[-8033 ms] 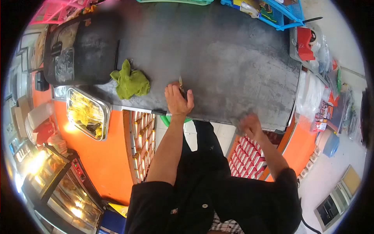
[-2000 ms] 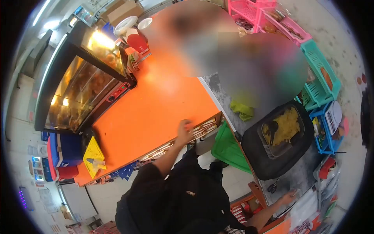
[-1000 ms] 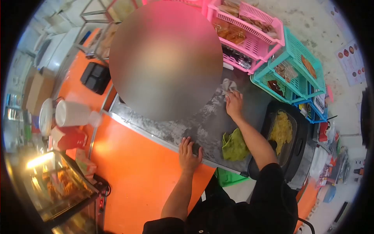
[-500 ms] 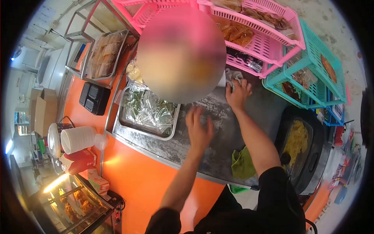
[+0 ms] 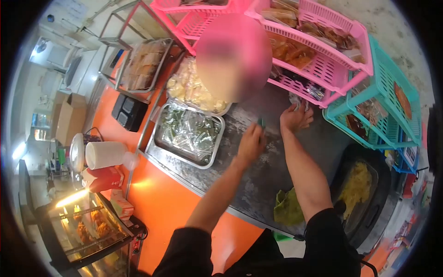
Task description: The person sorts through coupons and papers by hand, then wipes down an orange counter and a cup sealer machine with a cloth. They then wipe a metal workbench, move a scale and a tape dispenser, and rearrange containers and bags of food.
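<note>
My left hand (image 5: 252,144) is closed above the middle of the dark metal counter (image 5: 272,171). A small dark green object (image 5: 261,122) pokes out past its fingers; its kind is not clear. Farther right, my right hand (image 5: 295,119) has its fingers curled over a crumpled grey cloth (image 5: 296,100), close to the foot of the pink rack. A folded green cloth (image 5: 288,207) lies by the counter's front edge, below my right forearm. Left of my left hand is a metal tray (image 5: 217,154) of green leaves under clear plastic.
A tray of pale yellow pieces (image 5: 187,87) stands behind the leaves, partly covered by a blurred patch. Pink racks (image 5: 323,90) and teal racks (image 5: 383,111) line the back right. A black basin (image 5: 376,184) sits right; a lit display case (image 5: 87,226) is front left.
My left hand has moved right and away from me, from loosely spread to closed on the small green object. My right hand and the grey cloth have shifted toward the racks. The view has shifted.
</note>
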Tool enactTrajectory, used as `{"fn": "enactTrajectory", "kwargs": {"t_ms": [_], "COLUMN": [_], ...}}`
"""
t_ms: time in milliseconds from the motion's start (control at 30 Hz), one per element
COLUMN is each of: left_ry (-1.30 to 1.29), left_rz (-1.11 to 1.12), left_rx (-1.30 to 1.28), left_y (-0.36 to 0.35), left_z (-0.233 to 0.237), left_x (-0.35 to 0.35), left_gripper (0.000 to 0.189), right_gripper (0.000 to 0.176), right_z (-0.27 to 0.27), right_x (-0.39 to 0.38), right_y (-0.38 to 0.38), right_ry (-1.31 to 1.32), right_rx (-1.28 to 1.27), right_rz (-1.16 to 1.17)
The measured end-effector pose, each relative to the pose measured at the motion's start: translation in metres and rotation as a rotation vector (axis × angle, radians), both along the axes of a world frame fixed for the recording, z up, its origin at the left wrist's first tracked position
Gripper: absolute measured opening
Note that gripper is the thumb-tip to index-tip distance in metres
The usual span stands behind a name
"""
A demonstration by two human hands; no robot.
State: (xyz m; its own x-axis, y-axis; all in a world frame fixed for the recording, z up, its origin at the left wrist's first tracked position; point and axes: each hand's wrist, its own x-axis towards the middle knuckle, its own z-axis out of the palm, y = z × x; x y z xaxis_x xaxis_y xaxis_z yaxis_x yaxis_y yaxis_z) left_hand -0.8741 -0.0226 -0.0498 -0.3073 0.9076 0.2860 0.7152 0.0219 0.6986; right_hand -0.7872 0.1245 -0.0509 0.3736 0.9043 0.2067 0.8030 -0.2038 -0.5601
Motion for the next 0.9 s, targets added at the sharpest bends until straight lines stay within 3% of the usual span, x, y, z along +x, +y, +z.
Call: {"fn": "enactTrajectory", "kwargs": {"t_ms": [67,167,233,267,333,367,400,467,500,533,600,667,733,767,833,867,900], "left_ry": [-0.125,-0.054,-0.063,-0.064,0.004,0.086,0.076,0.163,0.162,0.163,0.144,0.125,0.119,0.134,0.133,0.145,0.147], "left_rz": [0.119,0.38,0.426,0.445,0.412,0.354,0.362,0.316,0.322,0.317,0.315,0.335,0.371,0.399,0.411,0.41,0.412], "left_rx": [-0.057,-0.01,-0.02,-0.023,-0.024,-0.017,-0.009,-0.033,-0.037,-0.038,-0.056,-0.052,-0.032,-0.01,-0.033,-0.066,-0.059], "left_y": [-0.081,-0.173,-0.21,-0.222,-0.236,-0.236,-0.235,-0.238,-0.239,-0.237,-0.24,-0.235,-0.233,-0.23,-0.228,-0.23,-0.23], "left_z": [0.016,0.032,0.026,0.02,0.006,0.0,-0.004,-0.011,-0.01,-0.007,-0.001,0.001,0.003,0.003,0.003,0.003,0.003], "left_x": [0.023,0.037,0.034,0.033,0.034,0.031,0.029,0.029,0.028,0.025,0.032,0.027,0.029,0.025,0.025,0.025,0.025], "left_gripper": [0.024,0.033,0.033,0.033,0.032,0.031,0.031,0.036,0.036,0.037,0.037,0.034,0.035,0.035,0.036,0.037,0.037], "right_gripper": [0.04,0.04,0.035,0.035,0.026,0.018,0.018,0.019,0.025,0.025,0.033,0.04,0.043,0.043,0.042,0.042,0.04], "right_z": [0.005,-0.003,-0.008,-0.002,0.013,0.003,-0.013,-0.042,0.007,0.003,-0.016,-0.007,0.019,0.039,0.073,0.07,0.063], "right_x": [-0.031,-0.055,-0.051,-0.046,-0.029,-0.022,-0.026,-0.043,-0.062,-0.087,-0.112,-0.113,-0.098,-0.093,-0.082,-0.092,-0.116], "right_y": [0.002,0.003,0.002,0.002,0.009,0.017,0.03,0.051,0.028,0.013,-0.013,-0.021,-0.032,-0.03,-0.021,-0.012,0.01], "right_ry": [-0.047,-0.156,-0.209,-0.215,-0.234,-0.158,-0.171,-0.069,-0.111,-0.108,-0.307,-0.34,-0.331,-0.341,-0.46,-0.464,-0.225], "right_rx": [-0.096,-0.021,0.187,0.186,-0.011,0.056,0.06,0.288,0.03,0.032,0.349,0.215,-0.08,-0.074,-0.556,-0.557,-0.206], "right_rz": [-0.024,0.166,0.587,0.608,1.049,1.197,1.204,0.998,0.813,0.817,0.742,0.795,1.056,1.057,1.328,1.328,1.288]}}
